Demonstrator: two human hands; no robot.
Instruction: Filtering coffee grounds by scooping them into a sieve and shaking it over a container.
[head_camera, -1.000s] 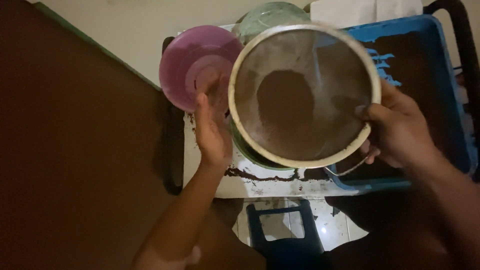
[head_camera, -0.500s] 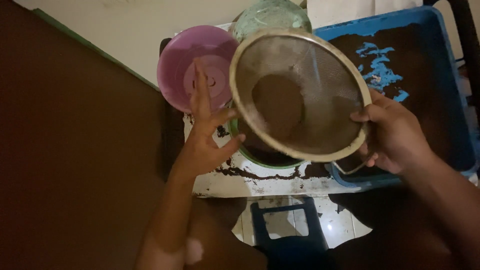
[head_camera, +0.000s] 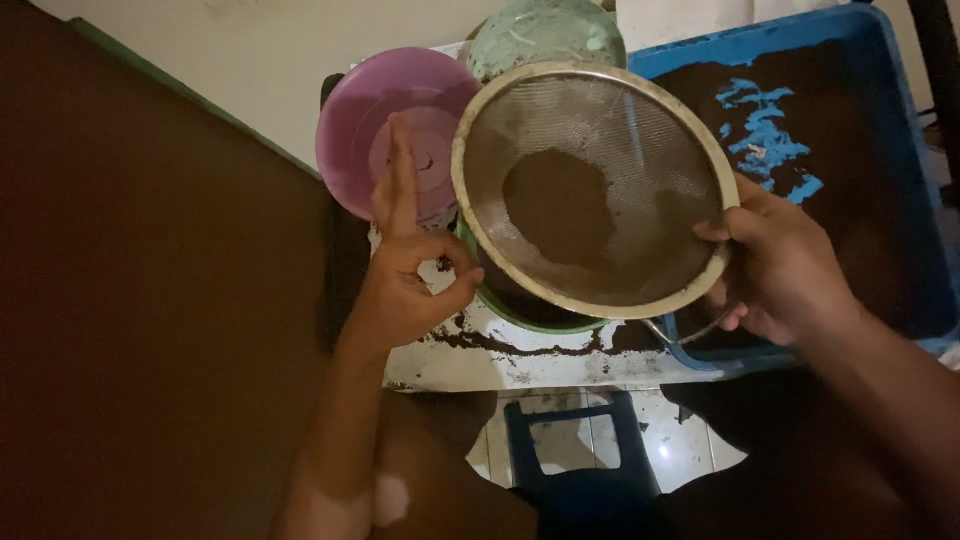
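My right hand (head_camera: 775, 262) grips the rim of a round metal mesh sieve (head_camera: 660, 150) that holds a mound of dark brown powder (head_camera: 556, 205). The sieve is tilted over a green bowl (head_camera: 520, 312), of which only the lower rim shows. My left hand (head_camera: 405, 275) is just left of the sieve and holds nothing; its thumb and a finger curl together while the other fingers point up, beside the sieve's rim.
A purple bowl (head_camera: 372, 120) and a pale green bowl (head_camera: 545, 32) stand behind the sieve. A blue tray (head_camera: 905, 110) with dark powder lies at the right. Spilled powder marks the white table (head_camera: 540, 368). A blue stool (head_camera: 580, 468) stands below.
My left hand has come off the sieve's left rim and drawn back, curling thumb and finger. The sieve has tilted and its powder has gathered into a mound.
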